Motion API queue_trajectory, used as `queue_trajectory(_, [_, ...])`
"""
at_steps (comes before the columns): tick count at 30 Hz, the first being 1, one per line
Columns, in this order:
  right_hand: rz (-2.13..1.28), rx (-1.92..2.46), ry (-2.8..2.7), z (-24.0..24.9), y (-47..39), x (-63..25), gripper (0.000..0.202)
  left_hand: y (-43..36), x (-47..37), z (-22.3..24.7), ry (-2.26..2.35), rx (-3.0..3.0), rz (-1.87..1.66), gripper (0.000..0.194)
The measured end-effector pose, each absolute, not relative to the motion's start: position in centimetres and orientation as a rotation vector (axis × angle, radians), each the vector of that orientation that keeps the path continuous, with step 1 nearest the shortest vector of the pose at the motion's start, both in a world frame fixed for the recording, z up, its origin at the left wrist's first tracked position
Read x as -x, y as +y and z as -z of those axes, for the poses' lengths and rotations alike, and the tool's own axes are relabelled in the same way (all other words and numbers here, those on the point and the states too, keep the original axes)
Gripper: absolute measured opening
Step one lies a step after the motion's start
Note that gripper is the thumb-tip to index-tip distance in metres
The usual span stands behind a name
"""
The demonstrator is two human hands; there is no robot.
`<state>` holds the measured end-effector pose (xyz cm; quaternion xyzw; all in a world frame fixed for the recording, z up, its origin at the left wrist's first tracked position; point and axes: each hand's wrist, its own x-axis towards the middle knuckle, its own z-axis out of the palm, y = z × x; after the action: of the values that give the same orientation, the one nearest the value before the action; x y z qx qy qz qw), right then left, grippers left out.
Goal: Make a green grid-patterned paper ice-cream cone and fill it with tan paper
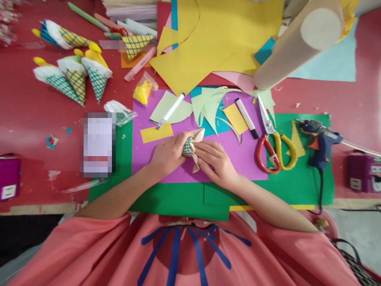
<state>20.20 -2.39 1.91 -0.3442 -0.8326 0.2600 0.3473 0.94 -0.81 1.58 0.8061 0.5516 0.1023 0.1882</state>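
My left hand is closed around a small paper cone, pale green with dark blue crosshatched lines. Cream-coloured thin material, cloth or paper, sticks out of the cone's wide end above and below. The fingers of my right hand are pressed together against this cream material at the cone's mouth; their tips are partly hidden. Both hands are over a purple sheet. Just beyond them lie a yellow paper strip, a capped white marker and green paper scraps.
Red-and-yellow-handled scissors and a blue glue gun lie to the right. Several finished-looking cones are at the upper left. A tall pale roll stands behind, near yellow sheets. A blurred-out rectangular object lies left.
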Motion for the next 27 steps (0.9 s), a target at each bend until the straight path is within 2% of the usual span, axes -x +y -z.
queue_trajectory(5, [-0.663, 0.915, -2.27, -2.1, -2.5, -20.1, 0.034, -0.8, -1.0, -1.5, 1.482, -2.399, -0.344, 0.038])
queue_trajectory(9, [-0.619, 0.946, -2.362, -2.1, -2.5, -20.0, 0.035, -0.9, -1.2, -1.6, 1.476, -2.46, -0.344, 0.028])
queue_trajectory(13, [-0.629, 0.933, -2.384, -1.6, -2.5, -19.8, 0.064, -0.6, -1.1, -1.6, 1.5, -2.438, -0.282, 0.032])
queue_trajectory(14, [-0.624, 0.929, -2.364, -1.4, -2.5, -19.7, 0.066, -0.5, -1.1, -1.6, 1.506, -2.422, -0.272, 0.035])
queue_trajectory(19, [-0.702, 0.88, -2.205, -1.2, -2.1, -19.9, 0.027, -0.5, -0.9, -1.3, 1.513, -2.406, -0.295, 0.039])
queue_trajectory(27, [-0.895, 0.879, -2.029, -1.4, -1.5, -20.5, 0.016, -0.9, -1.3, -1.4, 1.403, -2.518, -0.484, 0.026])
